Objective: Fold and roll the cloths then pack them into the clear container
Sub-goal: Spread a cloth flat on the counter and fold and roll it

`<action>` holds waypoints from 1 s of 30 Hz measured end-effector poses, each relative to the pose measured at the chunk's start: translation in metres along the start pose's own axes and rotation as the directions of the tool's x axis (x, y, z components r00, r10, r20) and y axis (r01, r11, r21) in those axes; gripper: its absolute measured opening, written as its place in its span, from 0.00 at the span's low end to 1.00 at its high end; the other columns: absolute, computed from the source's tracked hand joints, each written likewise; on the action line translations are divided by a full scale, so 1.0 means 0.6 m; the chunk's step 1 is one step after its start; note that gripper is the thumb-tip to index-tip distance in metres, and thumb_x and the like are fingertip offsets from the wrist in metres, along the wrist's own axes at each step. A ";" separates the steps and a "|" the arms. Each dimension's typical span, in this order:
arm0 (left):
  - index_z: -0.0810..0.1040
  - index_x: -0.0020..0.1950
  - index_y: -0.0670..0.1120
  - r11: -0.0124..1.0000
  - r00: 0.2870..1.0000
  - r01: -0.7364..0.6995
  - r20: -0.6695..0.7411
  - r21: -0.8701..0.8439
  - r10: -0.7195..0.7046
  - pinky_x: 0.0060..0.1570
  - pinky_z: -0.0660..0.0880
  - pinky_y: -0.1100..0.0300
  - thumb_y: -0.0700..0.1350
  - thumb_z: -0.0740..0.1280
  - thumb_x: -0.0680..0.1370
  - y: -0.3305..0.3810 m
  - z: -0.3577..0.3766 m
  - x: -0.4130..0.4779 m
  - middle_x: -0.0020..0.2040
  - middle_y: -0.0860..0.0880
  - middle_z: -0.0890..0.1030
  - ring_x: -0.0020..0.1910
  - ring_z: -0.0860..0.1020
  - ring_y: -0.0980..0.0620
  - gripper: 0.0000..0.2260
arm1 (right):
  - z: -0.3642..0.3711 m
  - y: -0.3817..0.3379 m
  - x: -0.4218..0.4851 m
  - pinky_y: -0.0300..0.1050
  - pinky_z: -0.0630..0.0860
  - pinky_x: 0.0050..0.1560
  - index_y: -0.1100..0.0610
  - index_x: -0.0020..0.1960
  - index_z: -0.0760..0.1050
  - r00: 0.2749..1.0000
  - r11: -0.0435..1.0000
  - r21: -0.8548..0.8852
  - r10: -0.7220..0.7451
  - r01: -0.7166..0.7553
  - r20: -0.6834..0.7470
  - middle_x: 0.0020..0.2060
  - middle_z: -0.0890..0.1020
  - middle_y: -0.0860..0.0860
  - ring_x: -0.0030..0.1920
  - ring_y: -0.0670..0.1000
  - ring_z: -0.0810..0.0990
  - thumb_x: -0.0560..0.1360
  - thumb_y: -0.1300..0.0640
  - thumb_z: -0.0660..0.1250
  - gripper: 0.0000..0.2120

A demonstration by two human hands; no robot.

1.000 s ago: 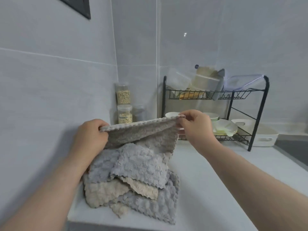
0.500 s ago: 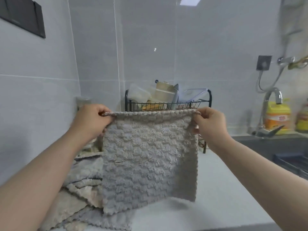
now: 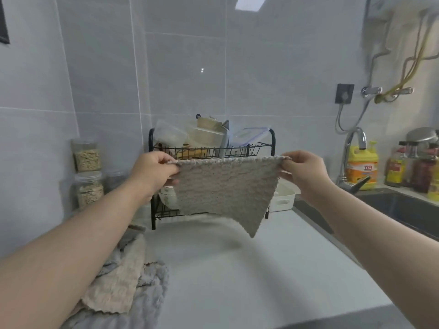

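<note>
**Cloth held up, nothing folded yet**

Your left hand (image 3: 154, 169) and right hand (image 3: 301, 172) each pinch a top corner of a beige cloth (image 3: 225, 186), hanging it spread above the counter (image 3: 237, 269). A heap of unfolded cloths (image 3: 118, 281) lies by your left arm. Folding, rolling and packing all seem left to do.

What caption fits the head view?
Left hand and right hand hold a beige fleecy cloth by its top corners.

You stand in a home kitchen. A grey counter (image 3: 249, 269) runs along tiled walls (image 3: 185, 74) to a sink (image 3: 408, 210) with a tap (image 3: 355, 143), a yellow detergent bottle (image 3: 362, 167) just beside it. A loaded dish rack (image 3: 247, 151) stands at the back, grain jars (image 3: 89, 186) are stacked in the corner, and sauce bottles (image 3: 395, 169) stand past the sink.
</note>
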State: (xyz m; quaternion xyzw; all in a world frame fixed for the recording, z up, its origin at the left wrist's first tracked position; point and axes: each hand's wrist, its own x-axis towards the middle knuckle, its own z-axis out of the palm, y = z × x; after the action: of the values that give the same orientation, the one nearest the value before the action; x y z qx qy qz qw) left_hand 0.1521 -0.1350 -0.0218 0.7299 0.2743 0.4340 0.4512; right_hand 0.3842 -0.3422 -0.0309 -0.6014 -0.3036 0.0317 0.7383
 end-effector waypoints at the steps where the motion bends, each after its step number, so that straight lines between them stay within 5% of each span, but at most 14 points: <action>1: 0.77 0.42 0.41 0.999 0.999 0.010 0.039 0.049 -0.012 0.38 0.82 0.57 0.34 0.71 0.74 -0.009 0.001 -0.014 0.41 0.45 0.80 0.36 0.82 0.49 0.05 | -0.010 0.006 -0.008 0.37 0.82 0.40 0.61 0.43 0.78 1.000 0.999 -0.027 0.018 -0.017 0.009 0.40 0.81 0.56 0.40 0.50 0.81 0.76 0.68 0.66 0.06; 4: 0.79 0.42 0.41 0.969 0.990 0.019 0.128 0.245 -0.052 0.42 0.82 0.53 0.34 0.71 0.74 -0.049 0.004 -0.060 0.42 0.43 0.82 0.38 0.83 0.48 0.04 | -0.035 0.037 -0.036 0.36 0.81 0.44 0.60 0.42 0.78 0.992 0.988 -0.116 0.107 -0.099 0.060 0.39 0.81 0.56 0.40 0.51 0.81 0.75 0.70 0.68 0.07; 8: 0.80 0.39 0.43 0.931 0.971 0.026 0.211 0.364 -0.109 0.41 0.82 0.51 0.36 0.72 0.73 -0.115 0.011 -0.131 0.38 0.44 0.82 0.36 0.83 0.48 0.04 | -0.063 0.088 -0.089 0.49 0.80 0.54 0.63 0.43 0.79 0.968 0.963 -0.207 0.205 -0.173 0.144 0.41 0.80 0.60 0.43 0.55 0.80 0.74 0.71 0.67 0.05; 11: 0.79 0.36 0.49 0.853 0.927 -0.095 0.359 0.513 -0.113 0.35 0.73 0.65 0.38 0.69 0.70 -0.158 0.010 -0.177 0.35 0.52 0.81 0.36 0.78 0.56 0.07 | -0.084 0.119 -0.127 0.53 0.80 0.56 0.66 0.43 0.80 0.936 0.916 -0.357 0.273 -0.182 0.222 0.42 0.82 0.64 0.43 0.56 0.80 0.73 0.73 0.67 0.05; 16: 0.78 0.34 0.41 0.807 0.721 -0.196 0.639 0.557 -0.266 0.33 0.71 0.69 0.41 0.66 0.70 -0.181 0.001 -0.216 0.33 0.52 0.77 0.32 0.73 0.56 0.06 | -0.114 0.134 -0.171 0.48 0.81 0.47 0.61 0.40 0.82 0.760 0.683 -0.728 0.504 -0.061 0.411 0.37 0.83 0.56 0.38 0.50 0.80 0.67 0.68 0.67 0.06; 18: 0.76 0.33 0.37 0.855 0.734 -0.119 0.625 0.504 -0.267 0.31 0.71 0.68 0.48 0.65 0.70 -0.183 0.002 -0.212 0.32 0.47 0.75 0.32 0.71 0.51 0.14 | -0.112 0.127 -0.182 0.44 0.79 0.43 0.57 0.40 0.83 0.699 0.601 -0.799 0.575 -0.008 0.425 0.39 0.83 0.53 0.38 0.49 0.79 0.65 0.64 0.64 0.10; 20: 0.80 0.37 0.45 0.861 0.796 -0.110 0.563 0.496 -0.222 0.37 0.73 0.66 0.55 0.62 0.68 -0.187 0.010 -0.204 0.37 0.48 0.76 0.36 0.73 0.52 0.15 | -0.100 0.130 -0.182 0.41 0.76 0.46 0.54 0.45 0.83 0.766 0.532 -0.841 0.500 0.095 0.403 0.45 0.84 0.50 0.44 0.48 0.80 0.68 0.62 0.62 0.13; 22: 0.81 0.55 0.56 0.778 0.816 -0.224 0.550 0.587 -0.180 0.54 0.74 0.61 0.56 0.63 0.70 -0.195 0.025 -0.202 0.53 0.56 0.78 0.52 0.77 0.55 0.16 | -0.081 0.142 -0.185 0.42 0.73 0.58 0.53 0.57 0.81 0.841 0.454 -0.863 0.359 0.221 0.404 0.59 0.80 0.49 0.58 0.49 0.77 0.74 0.59 0.61 0.15; 24: 0.63 0.74 0.59 0.630 0.771 -0.373 0.605 0.681 -0.197 0.73 0.59 0.55 0.64 0.64 0.72 -0.207 0.040 -0.209 0.73 0.61 0.62 0.74 0.61 0.56 0.31 | -0.058 0.165 -0.196 0.46 0.67 0.68 0.52 0.69 0.71 0.802 0.392 -0.845 0.330 0.363 0.498 0.70 0.71 0.50 0.68 0.51 0.71 0.77 0.51 0.60 0.21; 27: 0.43 0.78 0.59 0.487 0.692 -0.481 0.657 0.729 -0.300 0.76 0.45 0.49 0.80 0.50 0.66 -0.232 0.060 -0.213 0.78 0.55 0.40 0.78 0.42 0.52 0.46 | -0.037 0.209 -0.209 0.51 0.57 0.75 0.49 0.77 0.56 0.709 0.256 -0.824 0.421 0.505 0.566 0.76 0.60 0.50 0.76 0.52 0.59 0.80 0.38 0.52 0.30; 30: 0.37 0.77 0.57 0.418 0.685 -0.517 0.654 0.747 -0.321 0.76 0.38 0.50 0.82 0.40 0.62 -0.251 0.070 -0.205 0.77 0.52 0.35 0.77 0.38 0.51 0.49 | -0.039 0.233 -0.192 0.52 0.49 0.77 0.47 0.79 0.51 0.711 0.213 -0.830 0.436 0.515 0.552 0.79 0.53 0.48 0.78 0.49 0.51 0.79 0.35 0.48 0.32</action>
State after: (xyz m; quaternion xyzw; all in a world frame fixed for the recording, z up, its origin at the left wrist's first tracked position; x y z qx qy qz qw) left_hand 0.1295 -0.1836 -0.2134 0.9736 0.2124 -0.0792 0.0246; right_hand 0.3467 -0.3716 -0.2072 -0.8509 -0.5239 0.0381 0.0112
